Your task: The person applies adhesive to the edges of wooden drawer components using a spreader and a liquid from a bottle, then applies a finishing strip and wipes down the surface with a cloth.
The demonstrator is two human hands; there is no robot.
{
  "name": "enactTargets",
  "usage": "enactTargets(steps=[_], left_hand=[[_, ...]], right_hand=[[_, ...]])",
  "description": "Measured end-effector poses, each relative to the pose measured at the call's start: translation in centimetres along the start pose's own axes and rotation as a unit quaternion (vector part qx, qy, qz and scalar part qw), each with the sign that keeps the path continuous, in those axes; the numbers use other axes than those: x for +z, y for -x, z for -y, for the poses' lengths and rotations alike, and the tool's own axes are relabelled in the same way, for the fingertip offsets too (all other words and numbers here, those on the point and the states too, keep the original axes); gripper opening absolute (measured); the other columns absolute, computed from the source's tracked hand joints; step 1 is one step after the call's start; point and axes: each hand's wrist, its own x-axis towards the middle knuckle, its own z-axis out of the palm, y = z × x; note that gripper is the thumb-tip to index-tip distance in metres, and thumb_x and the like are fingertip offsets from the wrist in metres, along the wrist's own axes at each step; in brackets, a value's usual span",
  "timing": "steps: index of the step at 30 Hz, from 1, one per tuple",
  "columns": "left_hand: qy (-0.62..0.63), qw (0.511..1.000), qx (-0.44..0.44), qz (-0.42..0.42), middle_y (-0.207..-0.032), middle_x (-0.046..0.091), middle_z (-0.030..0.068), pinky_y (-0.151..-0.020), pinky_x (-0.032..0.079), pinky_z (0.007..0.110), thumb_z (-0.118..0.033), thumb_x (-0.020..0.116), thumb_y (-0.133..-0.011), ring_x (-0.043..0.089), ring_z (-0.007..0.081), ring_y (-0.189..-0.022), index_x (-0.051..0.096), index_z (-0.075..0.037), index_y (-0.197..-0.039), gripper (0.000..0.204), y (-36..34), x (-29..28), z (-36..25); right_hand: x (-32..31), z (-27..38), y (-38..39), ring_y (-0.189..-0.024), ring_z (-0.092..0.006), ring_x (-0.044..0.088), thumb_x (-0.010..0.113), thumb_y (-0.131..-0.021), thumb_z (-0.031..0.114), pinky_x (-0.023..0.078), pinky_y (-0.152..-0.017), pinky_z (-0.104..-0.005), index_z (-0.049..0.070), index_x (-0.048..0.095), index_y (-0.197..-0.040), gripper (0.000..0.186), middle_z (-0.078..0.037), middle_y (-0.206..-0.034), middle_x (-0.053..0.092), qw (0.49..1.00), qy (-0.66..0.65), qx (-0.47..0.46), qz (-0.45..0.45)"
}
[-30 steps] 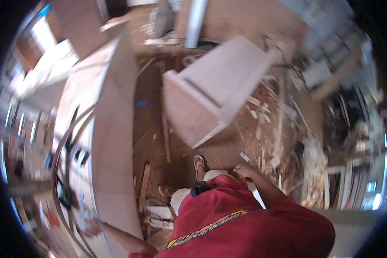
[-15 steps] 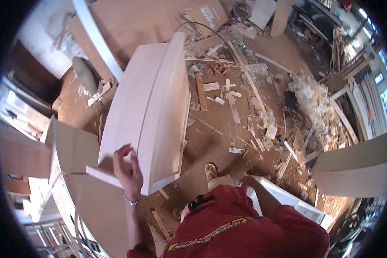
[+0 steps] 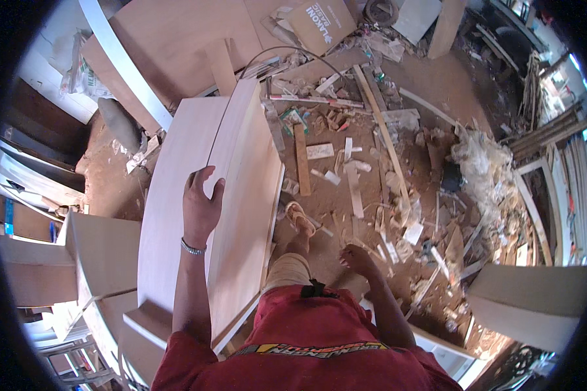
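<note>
A long pale wooden cabinet-like box [image 3: 241,176] stands to my left, with a dark seam running lengthwise along its top. Over that seam is my left hand [image 3: 201,207], thumb and fingers apart and nothing between them. Whether its fingers rest on the wood I cannot tell. My right hand [image 3: 359,259] hangs in the air right of my leg, above the littered floor. Its fingers are loosely curled in, and no object shows in them.
Wood offcuts [image 3: 355,189], a long batten [image 3: 379,130] and crumpled plastic sheeting [image 3: 479,163] litter the brown floor. Brown board furniture [image 3: 111,247] stands at left. A curved panel [image 3: 531,293] is at right, and a white frame [image 3: 440,355] lies behind my right arm. A cardboard box [image 3: 323,26] leans at the back.
I have stepped forward beside the box, and my sandalled foot is farther ahead. My left hand sits farther along the box's top. My right hand has come out into view.
</note>
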Motion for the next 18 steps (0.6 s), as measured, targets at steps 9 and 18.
enactTargets(steps=[9,18], left_hand=[[0.086,0.984,-0.133,0.078,-0.121,0.067,0.0274,-0.1,0.052,0.05,-0.028,0.072,-0.096,0.064,0.0437,-0.114,0.058,0.002,-0.135,0.051,-24.3,13.0,9.0],[-0.016,0.969,-0.213,0.12,-0.143,0.055,0.0265,-0.117,0.04,0.05,-0.042,0.086,-0.085,0.048,0.0475,-0.137,0.039,0.002,-0.149,0.09,-32.1,17.8,4.6]], right_hand=[[-9.8,30.9,-16.1,-0.096,-0.0276,0.073,0.065,-0.102,0.023,0.057,-0.084,-0.041,0.002,0.066,-0.108,0.022,-0.016,-0.101,0.073,0.951,0.255,-0.173,-0.03],[-10.5,60.0,-35.3,-0.105,-0.0331,0.075,0.066,-0.103,0.031,0.057,-0.091,-0.0446,0.004,0.061,-0.116,0.03,-0.019,-0.108,0.073,0.932,0.201,-0.264,0.148]])
